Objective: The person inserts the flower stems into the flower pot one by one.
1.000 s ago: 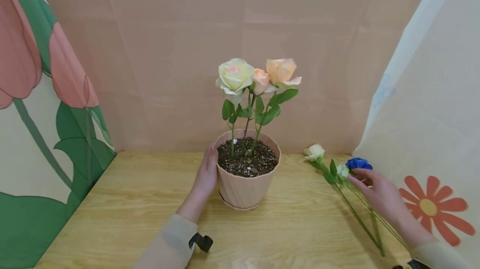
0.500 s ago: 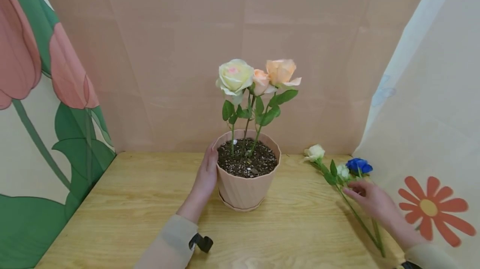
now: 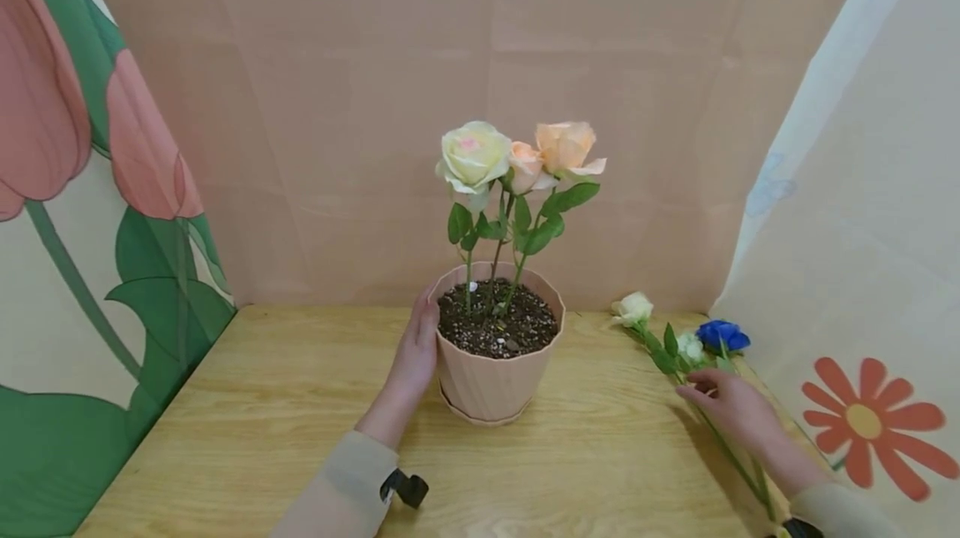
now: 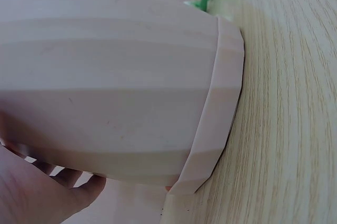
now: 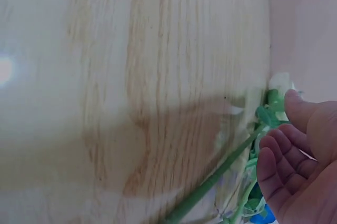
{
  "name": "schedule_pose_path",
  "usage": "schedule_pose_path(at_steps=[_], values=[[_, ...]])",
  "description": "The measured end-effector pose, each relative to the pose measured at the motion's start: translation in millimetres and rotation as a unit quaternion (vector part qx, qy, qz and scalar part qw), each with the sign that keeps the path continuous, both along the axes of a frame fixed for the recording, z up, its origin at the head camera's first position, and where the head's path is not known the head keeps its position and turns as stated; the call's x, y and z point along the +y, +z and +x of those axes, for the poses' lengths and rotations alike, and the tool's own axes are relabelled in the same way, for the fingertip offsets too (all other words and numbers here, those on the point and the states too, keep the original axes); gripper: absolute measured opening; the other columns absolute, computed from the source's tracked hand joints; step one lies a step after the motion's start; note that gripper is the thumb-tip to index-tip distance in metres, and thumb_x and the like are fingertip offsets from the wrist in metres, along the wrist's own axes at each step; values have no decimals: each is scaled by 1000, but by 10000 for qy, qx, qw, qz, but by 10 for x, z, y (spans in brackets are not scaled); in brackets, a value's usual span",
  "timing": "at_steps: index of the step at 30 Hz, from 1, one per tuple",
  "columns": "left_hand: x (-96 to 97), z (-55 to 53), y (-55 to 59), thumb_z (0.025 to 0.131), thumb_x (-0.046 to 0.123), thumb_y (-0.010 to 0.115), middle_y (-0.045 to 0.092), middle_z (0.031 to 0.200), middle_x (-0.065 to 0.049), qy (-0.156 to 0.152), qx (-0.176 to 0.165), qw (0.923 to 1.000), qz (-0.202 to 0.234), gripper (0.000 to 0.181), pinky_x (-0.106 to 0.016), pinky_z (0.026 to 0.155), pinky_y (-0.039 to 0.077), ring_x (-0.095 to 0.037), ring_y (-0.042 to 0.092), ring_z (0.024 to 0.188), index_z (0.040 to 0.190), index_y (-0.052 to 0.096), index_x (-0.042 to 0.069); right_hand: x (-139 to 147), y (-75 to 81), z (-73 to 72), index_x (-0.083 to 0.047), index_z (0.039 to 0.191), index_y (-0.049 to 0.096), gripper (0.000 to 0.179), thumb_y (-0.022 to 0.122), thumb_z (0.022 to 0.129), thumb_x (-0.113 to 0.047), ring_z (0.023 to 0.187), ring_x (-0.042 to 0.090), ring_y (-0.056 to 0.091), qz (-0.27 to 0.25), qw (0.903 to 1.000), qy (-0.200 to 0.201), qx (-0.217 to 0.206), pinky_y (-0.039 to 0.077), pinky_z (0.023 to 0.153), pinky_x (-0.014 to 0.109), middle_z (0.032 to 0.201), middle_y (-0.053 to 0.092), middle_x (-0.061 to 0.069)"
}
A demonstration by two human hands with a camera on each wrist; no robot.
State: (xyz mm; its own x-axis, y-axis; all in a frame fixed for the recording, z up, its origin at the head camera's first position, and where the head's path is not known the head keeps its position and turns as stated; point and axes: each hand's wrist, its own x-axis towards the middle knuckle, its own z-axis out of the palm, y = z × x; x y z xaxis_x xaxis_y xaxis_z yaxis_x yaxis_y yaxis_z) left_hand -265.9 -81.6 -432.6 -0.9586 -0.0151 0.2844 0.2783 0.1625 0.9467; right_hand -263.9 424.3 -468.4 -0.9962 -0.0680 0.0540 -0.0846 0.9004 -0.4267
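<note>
A pink ribbed pot (image 3: 491,384) of dark soil (image 3: 498,329) stands on the wooden table. In it, upright, are a cream rose (image 3: 474,156), a small peach rose (image 3: 527,166) and a larger peach rose (image 3: 566,148). My left hand (image 3: 414,354) rests against the pot's left side, and its fingers (image 4: 87,188) touch the wall. My right hand (image 3: 731,409) is over the stems of the loose flowers at the right, thumb and loosely bent fingers apart. Around it lie a white rose (image 3: 633,308), a pale green flower (image 3: 690,346) and a blue rose (image 3: 723,335).
Behind the wooden table (image 3: 285,421) rises a plain pink backdrop (image 3: 360,104). A panel with printed tulips (image 3: 153,138) borders the left side. Another, with a printed red flower (image 3: 862,421), closes off the right.
My right hand has drawn back from the blue rose and lowered toward the stems, a little to the left. The left hand and the pot keep their places.
</note>
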Motion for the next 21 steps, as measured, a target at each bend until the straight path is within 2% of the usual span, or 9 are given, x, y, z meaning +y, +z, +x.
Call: schedule_pose_path(at_steps=[5, 10, 15, 21], values=[[9, 8, 1, 122, 50, 27, 30, 179, -16, 120, -15, 9999, -77, 62, -68, 131, 20, -43, 28, 163, 176, 30, 20, -3, -65, -29, 10, 129, 71, 53, 73, 109, -39, 97, 35, 73, 54, 9999, 20, 93, 61, 75, 49, 112, 77, 20], [16, 10, 6, 122, 47, 28, 30, 179, -16, 138, -23, 9999, -92, 61, -66, 131, 21, -42, 27, 163, 176, 30, 19, 16, -117, -44, 10, 125, 72, 49, 77, 107, -36, 93, 32, 73, 70, 9998, 34, 171, 60, 76, 51, 104, 78, 14], [19, 15, 5, 122, 46, 27, 31, 179, -15, 154, -45, 9998, -146, 59, -67, 131, 21, -42, 27, 163, 176, 30, 20, 45, -158, -59, 10, 125, 72, 53, 79, 104, -38, 95, 36, 74, 45, 9999, 15, 164, 60, 80, 57, 104, 78, 14], [7, 19, 11, 122, 47, 27, 30, 179, -15, 154, -33, 9997, -177, 59, -67, 130, 21, -42, 28, 163, 176, 30, 22, 81, -216, -82, 8, 129, 72, 54, 79, 104, -39, 98, 36, 73, -73, 9998, -112, 117, 59, 83, 58, 107, 78, 14]])
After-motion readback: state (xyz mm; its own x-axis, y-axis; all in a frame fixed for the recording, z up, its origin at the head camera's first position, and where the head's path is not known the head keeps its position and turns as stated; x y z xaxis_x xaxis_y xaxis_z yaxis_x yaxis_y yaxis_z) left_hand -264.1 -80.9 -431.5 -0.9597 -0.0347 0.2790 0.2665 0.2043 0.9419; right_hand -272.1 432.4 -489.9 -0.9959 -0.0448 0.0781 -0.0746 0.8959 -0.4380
